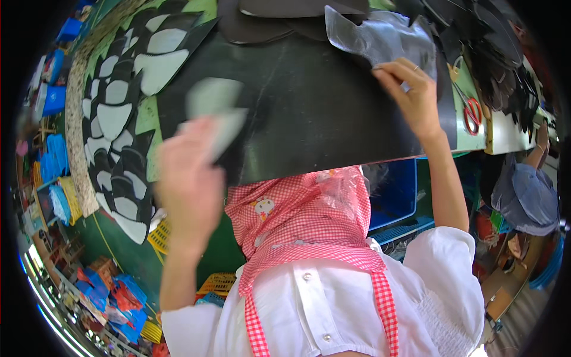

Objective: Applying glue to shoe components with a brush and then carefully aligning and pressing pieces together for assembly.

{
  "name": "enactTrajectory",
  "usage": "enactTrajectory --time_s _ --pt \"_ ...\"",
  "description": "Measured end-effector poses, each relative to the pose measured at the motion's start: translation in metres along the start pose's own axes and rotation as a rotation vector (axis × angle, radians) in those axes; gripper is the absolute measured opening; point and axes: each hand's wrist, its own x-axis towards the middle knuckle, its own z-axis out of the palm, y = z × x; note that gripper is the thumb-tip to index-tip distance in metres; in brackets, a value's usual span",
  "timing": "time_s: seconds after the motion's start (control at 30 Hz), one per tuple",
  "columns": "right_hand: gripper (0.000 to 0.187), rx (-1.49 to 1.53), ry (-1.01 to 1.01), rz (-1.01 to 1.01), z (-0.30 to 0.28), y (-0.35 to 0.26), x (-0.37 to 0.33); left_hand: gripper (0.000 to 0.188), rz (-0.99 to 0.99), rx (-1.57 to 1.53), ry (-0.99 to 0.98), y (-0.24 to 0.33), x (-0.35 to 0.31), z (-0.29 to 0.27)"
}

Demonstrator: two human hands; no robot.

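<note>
My left hand (193,169), smeared by motion, is raised over the left part of the black work surface (309,107). Its fingers seem closed on a blurred black piece with pale whitish patches (215,95), which is smeared along with the hand. At the far right, my right hand (410,95) has its thumb and forefinger pinched at the lower edge of a shiny grey, see-through plastic sheet (380,38). Whether anything small is also between those fingertips I cannot make out.
Overlapping black cut pieces with white patches (116,122) line the left side. Dark flat pieces (262,30) lie at the back, more (499,83) at the far right. Red-handled scissors (471,115) lie right of my hand. A blue bin (395,199) stands below the edge.
</note>
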Motion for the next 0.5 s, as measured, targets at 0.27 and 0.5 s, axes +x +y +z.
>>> enactTrajectory --time_s 0.27,0.5 --pt "0.028 0.014 -0.214 -0.036 0.012 -0.030 -0.021 0.025 -0.006 -0.475 -0.037 0.025 0.005 0.043" --pt "0.018 0.375 -0.093 0.129 0.033 -0.085 -0.025 0.027 -0.199 -1.188 -0.292 0.055 0.026 0.060"
